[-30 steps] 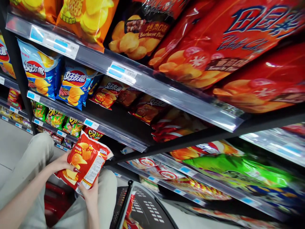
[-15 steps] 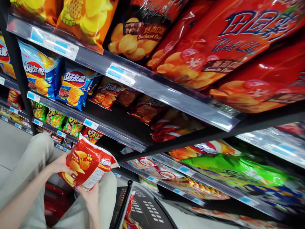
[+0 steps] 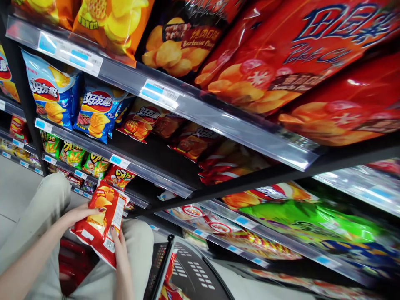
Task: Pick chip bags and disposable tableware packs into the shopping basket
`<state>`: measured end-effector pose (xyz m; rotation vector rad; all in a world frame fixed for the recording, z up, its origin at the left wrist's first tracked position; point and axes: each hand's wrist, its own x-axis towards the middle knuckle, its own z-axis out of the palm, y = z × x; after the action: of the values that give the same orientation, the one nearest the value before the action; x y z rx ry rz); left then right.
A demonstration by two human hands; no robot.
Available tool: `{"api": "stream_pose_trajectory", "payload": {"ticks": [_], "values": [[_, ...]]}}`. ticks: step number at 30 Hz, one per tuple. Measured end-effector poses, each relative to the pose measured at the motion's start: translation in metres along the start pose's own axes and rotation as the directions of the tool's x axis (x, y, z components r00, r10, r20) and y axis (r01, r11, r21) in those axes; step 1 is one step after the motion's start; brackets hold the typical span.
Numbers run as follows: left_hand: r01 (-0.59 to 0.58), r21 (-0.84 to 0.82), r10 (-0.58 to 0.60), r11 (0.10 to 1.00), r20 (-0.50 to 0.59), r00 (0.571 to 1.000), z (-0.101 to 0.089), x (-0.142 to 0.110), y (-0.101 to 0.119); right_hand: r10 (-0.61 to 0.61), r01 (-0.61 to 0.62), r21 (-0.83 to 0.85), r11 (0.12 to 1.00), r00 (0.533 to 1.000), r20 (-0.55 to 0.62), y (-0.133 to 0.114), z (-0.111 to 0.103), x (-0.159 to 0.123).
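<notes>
Between both hands, above my knees, is a red bag of potato chips [image 3: 106,208] with pictures of ridged chips and a printed white panel. My left hand [image 3: 78,214] grips its left side, with the thumb lying across the front. On the lower right edge, my right hand [image 3: 120,246] holds the bag with its thumb over the front; its other fingers are hidden behind. The bag is tilted, its top end toward the shelf.
Ahead, shelves carry blue chip bags [image 3: 96,110], red chip bags [image 3: 142,121] and large red bags [image 3: 300,58] higher up. A shelf edge [image 3: 162,93] with price tags juts out above. A dark shopping basket [image 3: 193,271] with red packets inside stands beside my right knee.
The chip bag has been turned in my hands, so it stands more upright and its lower end shows. My right hand has shifted up along its edge.
</notes>
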<state>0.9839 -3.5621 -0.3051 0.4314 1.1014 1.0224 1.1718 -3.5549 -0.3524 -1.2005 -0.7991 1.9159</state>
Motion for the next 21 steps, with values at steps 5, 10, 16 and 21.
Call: {"api": "stream_pose_trajectory", "payload": {"ticks": [5,10,16,21], "values": [[0.099,0.059,-0.098,0.993,-0.036,0.995,-0.010,0.008,-0.009,0.179,-0.182,0.107,0.978,0.983,0.034,-0.013,0.009,-0.008],[0.108,0.078,-0.104,0.991,-0.063,0.993,-0.013,0.011,-0.011,0.181,-0.194,0.139,0.971,0.979,0.095,-0.021,0.015,-0.013],[0.062,0.061,-0.059,0.996,-0.064,0.996,-0.005,0.004,-0.005,0.140,-0.144,0.101,0.984,0.989,0.045,-0.013,0.010,-0.009],[-0.037,0.006,0.037,0.999,-0.017,0.999,0.002,-0.003,0.002,-0.110,0.109,-0.041,0.993,0.993,-0.034,0.004,-0.003,0.002]]}}
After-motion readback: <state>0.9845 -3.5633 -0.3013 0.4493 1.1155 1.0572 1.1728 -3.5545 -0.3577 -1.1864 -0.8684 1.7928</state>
